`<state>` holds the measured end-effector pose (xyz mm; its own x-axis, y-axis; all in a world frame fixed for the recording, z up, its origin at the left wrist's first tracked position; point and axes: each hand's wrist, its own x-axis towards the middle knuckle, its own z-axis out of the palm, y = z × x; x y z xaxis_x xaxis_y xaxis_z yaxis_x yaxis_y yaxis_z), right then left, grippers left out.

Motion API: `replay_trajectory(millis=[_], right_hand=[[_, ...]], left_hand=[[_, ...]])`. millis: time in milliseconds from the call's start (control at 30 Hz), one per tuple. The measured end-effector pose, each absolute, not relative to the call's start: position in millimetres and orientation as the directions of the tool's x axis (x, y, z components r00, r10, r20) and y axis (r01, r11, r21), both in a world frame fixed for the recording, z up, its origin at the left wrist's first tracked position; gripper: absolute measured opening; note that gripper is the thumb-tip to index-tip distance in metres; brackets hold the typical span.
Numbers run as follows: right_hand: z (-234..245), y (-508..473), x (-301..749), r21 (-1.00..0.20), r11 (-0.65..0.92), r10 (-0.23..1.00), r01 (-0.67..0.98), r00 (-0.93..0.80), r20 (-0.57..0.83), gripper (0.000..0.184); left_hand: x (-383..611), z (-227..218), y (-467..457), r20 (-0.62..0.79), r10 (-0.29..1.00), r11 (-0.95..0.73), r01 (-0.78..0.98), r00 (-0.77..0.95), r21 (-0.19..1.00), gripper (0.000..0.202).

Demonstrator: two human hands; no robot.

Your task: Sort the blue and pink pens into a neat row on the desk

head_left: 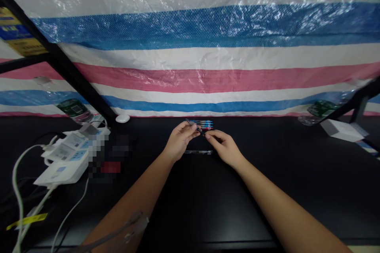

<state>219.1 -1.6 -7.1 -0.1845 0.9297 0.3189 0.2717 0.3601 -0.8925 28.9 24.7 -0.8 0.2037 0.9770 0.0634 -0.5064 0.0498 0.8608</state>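
Note:
My left hand [179, 140] and my right hand [224, 147] meet over the far middle of a black table [267, 189]. Between them they pinch a thin dark pen [196, 127]. The left fingers grip its upper end, and the right fingertips close on its lower tip. Just behind the hands several pens [204, 123] with blue and red parts lie side by side on the table. A further dark pen [198, 152] lies flat below the hands.
White power strips [67, 156] with white cables sit at the left. A white round object [122, 118] lies by the striped tarp [190, 67] that hangs behind the table. A white box [341, 129] stands at the right, and black frame bars cross both sides.

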Motion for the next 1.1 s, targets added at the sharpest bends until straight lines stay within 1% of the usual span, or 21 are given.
replay_trajectory(millis=[133,333,500,700,867,967,1100], right_hand=[[-8,0,220,-0.888,0.35,0.935,0.299,-0.17,0.312,0.027],[-9,0,221,-0.883,0.345,0.937,0.319,-0.169,0.305,0.027],[-7,-1,221,-0.888,0.34,0.939,0.31,-0.171,0.3,0.026],[-7,0,221,-0.89,0.339,0.938,0.305,-0.177,0.297,0.026],[-6,-1,222,-0.892,0.334,0.941,0.303,-0.161,0.298,0.028],[-4,-4,222,-0.89,0.35,0.936,0.293,-0.144,0.321,0.029],[-3,-6,221,-0.887,0.394,0.918,0.239,-0.138,0.371,0.027]], left_hand=[[28,0,27,0.072,0.985,0.02,-0.523,0.156,0.852,0.025],[28,0,29,0.047,0.997,-0.011,-0.509,0.058,0.86,0.034],[28,2,29,0.024,0.999,-0.002,-0.481,0.04,0.877,0.038],[28,1,28,0.039,0.997,-0.002,-0.461,0.071,0.887,0.037],[30,1,23,0.063,0.979,0.017,-0.381,0.196,0.924,0.032],[33,0,20,0.051,0.969,0.039,-0.353,0.243,0.935,0.029],[35,1,17,0.022,0.964,0.083,-0.379,0.265,0.922,0.029]])
